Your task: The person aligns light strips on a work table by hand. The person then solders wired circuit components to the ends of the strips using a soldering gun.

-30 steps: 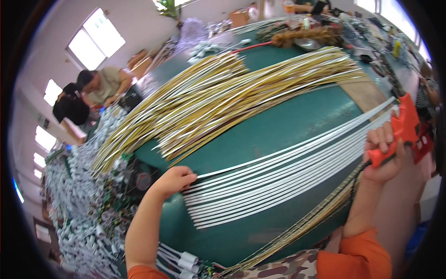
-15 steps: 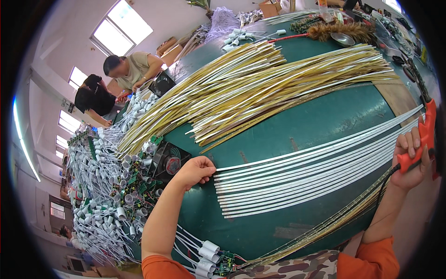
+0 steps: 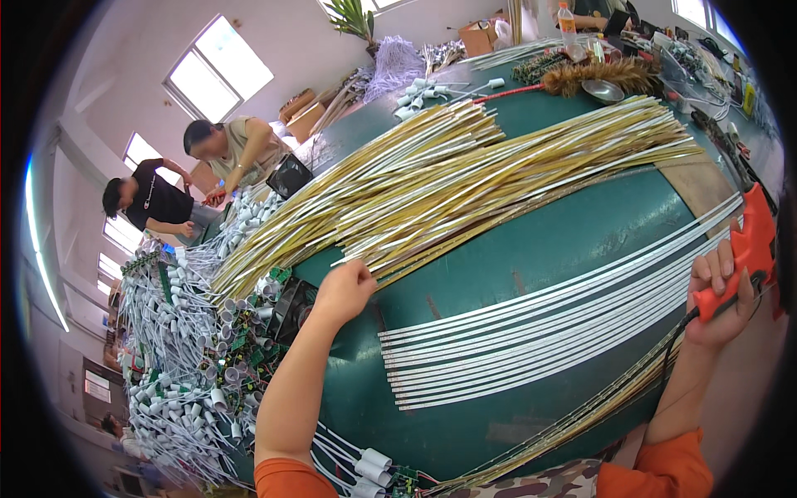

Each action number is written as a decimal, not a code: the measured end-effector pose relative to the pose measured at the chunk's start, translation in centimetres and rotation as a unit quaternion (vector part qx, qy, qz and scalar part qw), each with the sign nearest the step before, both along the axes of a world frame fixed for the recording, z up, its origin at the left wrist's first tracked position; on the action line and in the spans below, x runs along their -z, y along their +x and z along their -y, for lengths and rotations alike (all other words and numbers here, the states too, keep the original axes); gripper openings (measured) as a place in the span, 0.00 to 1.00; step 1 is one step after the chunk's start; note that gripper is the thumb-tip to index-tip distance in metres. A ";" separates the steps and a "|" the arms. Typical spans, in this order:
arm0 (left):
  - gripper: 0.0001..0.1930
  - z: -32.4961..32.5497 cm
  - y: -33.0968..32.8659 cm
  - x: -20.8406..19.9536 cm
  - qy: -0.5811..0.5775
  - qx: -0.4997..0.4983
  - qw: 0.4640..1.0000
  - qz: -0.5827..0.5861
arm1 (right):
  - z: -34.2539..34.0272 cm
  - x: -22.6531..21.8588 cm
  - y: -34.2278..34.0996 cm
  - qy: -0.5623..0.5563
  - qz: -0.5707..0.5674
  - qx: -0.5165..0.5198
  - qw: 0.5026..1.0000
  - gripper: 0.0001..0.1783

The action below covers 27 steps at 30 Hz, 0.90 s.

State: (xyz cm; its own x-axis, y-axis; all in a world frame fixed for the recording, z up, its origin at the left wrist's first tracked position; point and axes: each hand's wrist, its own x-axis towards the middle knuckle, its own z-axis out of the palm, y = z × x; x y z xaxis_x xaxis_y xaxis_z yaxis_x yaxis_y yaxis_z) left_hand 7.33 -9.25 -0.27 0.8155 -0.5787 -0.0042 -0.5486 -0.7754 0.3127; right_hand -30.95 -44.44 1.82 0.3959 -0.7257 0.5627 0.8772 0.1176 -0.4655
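My left hand (image 3: 347,292) is closed, fingers curled at the near left end of a big heap of thin yellow and white strips (image 3: 515,174). The back of the hand hides its fingertips, so whether a strip is between them does not show. My right hand (image 3: 721,303) grips a red pistol-shaped electric tool (image 3: 751,241) with a black cord, at the right end of a row of white strips (image 3: 531,319). These lie side by side on the green tabletop (image 3: 465,299), their left ends roughly lined up.
White cylindrical caps with wires and green circuit boards (image 3: 183,349) pile up at the left. A black fan (image 3: 292,309) stands beside my left forearm. More strips (image 3: 581,423) lie along the near edge. Two people (image 3: 232,149) work at the far left. A bottle (image 3: 567,21) stands at the back.
My left hand has left the end of the top white strip and moved up to the heap. My right hand still holds the red tool. At the far left, one person has straightened up.
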 end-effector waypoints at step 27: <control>0.07 -1.7 -1.9 -10.6 -0.645 0.304 0.615 -0.335 | -0.6 -0.6 0.0 -0.020 0.040 -0.003 0.999 0.33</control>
